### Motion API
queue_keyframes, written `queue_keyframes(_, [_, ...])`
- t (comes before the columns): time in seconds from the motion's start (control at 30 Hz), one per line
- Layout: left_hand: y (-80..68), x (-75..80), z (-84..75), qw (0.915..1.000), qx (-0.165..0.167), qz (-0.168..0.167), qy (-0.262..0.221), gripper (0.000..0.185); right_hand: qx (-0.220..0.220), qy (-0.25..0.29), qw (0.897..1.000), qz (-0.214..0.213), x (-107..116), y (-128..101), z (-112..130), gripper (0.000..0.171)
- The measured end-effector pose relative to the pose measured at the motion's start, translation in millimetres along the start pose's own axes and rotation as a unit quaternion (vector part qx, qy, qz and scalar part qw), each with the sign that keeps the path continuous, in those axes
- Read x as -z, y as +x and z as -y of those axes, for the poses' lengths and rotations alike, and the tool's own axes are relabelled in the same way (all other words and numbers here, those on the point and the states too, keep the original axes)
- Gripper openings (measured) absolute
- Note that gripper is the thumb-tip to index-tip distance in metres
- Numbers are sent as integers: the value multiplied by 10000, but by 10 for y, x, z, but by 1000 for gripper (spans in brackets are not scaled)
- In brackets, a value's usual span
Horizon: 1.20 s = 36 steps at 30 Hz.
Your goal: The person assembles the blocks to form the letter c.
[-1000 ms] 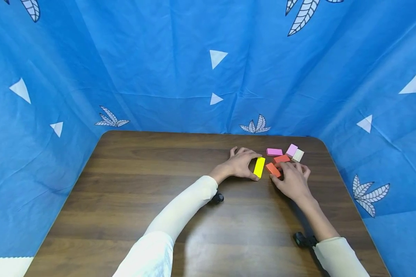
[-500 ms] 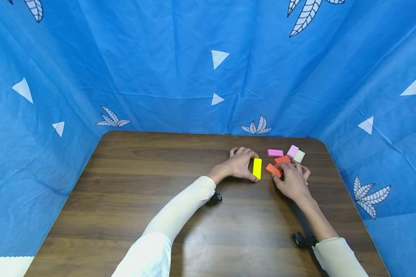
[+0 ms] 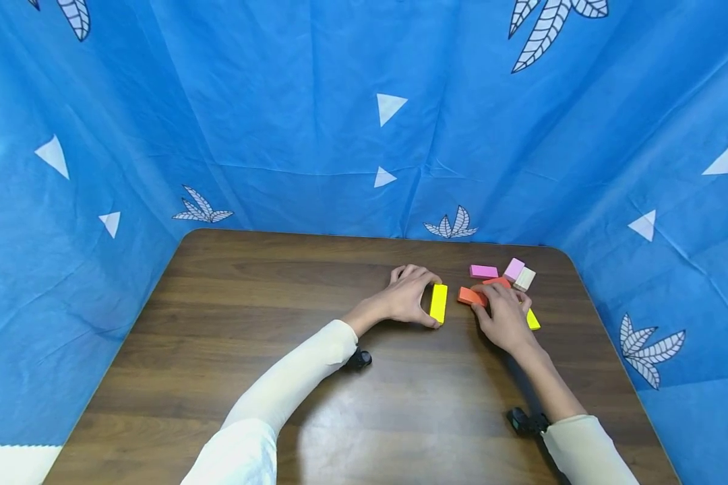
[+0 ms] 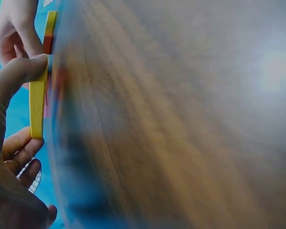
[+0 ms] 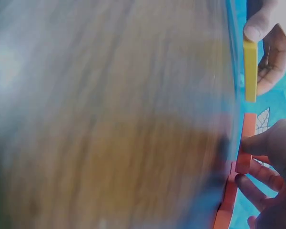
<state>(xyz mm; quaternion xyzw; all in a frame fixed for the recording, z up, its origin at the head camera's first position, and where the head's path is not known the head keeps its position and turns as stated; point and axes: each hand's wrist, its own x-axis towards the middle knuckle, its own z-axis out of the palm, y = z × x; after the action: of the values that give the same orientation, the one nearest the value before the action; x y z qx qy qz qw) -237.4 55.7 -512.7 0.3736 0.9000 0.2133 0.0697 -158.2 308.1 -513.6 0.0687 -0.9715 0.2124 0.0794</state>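
My left hand [image 3: 405, 297] grips a yellow block [image 3: 439, 303] by its two ends, thumb at the near end and a fingertip at the far end. The left wrist view shows the same yellow block [image 4: 36, 109] spanning thumb and fingers. To its right, my right hand [image 3: 505, 318] pinches an orange block [image 3: 470, 296], whose left end points toward the yellow one with a gap between them. In the right wrist view the thumb presses on this orange block [image 5: 248, 131]. A red-orange block [image 3: 496, 281] lies just behind the right fingers, partly covered.
Behind the right hand lie a pink block [image 3: 483, 271], a lilac block [image 3: 513, 270] and a cream block [image 3: 524, 279]. Another yellow block [image 3: 532, 320] shows partly at the hand's right. The brown wooden table [image 3: 267, 303] meets a blue patterned cloth [image 3: 315, 121].
The left hand has moved left with its yellow block, widening the gap to the orange one. My right hand has shifted slightly left and turned the orange block flatter, uncovering the second yellow block.
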Motion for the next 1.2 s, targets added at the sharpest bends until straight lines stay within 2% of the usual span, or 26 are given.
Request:
queue_keyframes(0.3, [-317, 137, 167, 9997, 84, -82, -214, 89, 79, 90, 9997, 209, -88, 83, 127, 36])
queue_keyframes(0.63, [-710, 333, 559, 9988, 306, -302, -254, 93, 101, 202, 9986, 481, -216, 250, 369, 39])
queue_keyframes(0.97, [-1093, 422, 798, 9971, 431, -538, -328, 95, 524, 340, 9971, 433, -349, 390, 630, 34])
queue_keyframes(1.2, [-1363, 474, 962, 9961, 592, -567, -313, 95, 555, 399, 9961, 561, -451, 412, 767, 35])
